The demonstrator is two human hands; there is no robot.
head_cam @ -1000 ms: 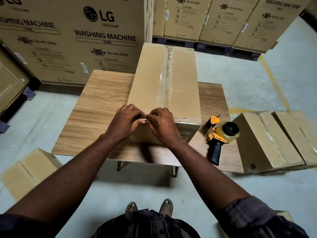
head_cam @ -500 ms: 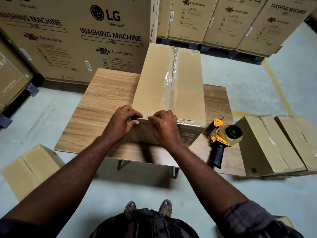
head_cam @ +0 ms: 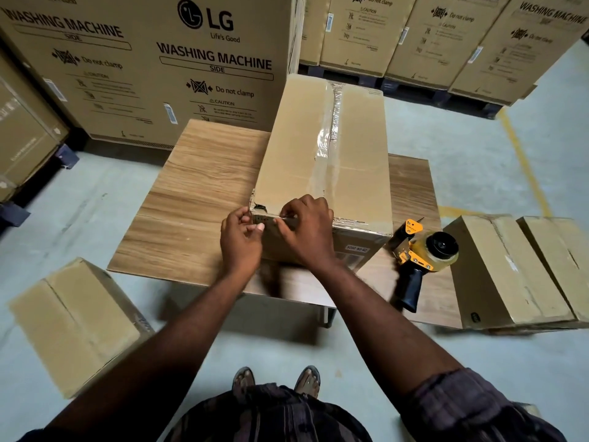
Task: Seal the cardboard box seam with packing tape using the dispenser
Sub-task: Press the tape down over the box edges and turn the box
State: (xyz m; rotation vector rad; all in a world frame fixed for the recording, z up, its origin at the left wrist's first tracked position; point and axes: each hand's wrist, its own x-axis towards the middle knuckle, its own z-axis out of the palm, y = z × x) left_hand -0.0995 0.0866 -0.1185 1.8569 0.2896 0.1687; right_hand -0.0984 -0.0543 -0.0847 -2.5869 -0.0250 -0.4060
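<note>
Nearest to the camera were the person's two sandalled feet (head_cam: 276, 379) on a pale grey concrete floor (head_cam: 95, 224). One small closed carton (head_cam: 73, 320) lay on that floor at the left. Above the feet, both forearms reached to the near end of the one cardboard box (head_cam: 360, 173) on a wooden table (head_cam: 197, 193). The left hand (head_cam: 240, 240) held the torn near-left corner of this box with curled fingers and thumb. The right hand (head_cam: 306, 231), just beside it, curled over the near top edge and pinched a shiny strip of packing tape (head_cam: 328, 138), which also ran along the middle seam to the far end, wrinkled in places. One yellow tape dispenser (head_cam: 424, 253) with a black handle lay on the table at the right of the box, near it but touched by neither hand. Further right, two brown cartons (head_cam: 500, 269) lay side by side, the nearer one partly on the table's edge. A yellow line (head_cam: 522, 161) was painted on the floor behind them. At the far left stood one big washing machine carton (head_cam: 159, 59), and behind the table a row of at least three more (head_cam: 446, 36) stood on dark pallets.
</note>
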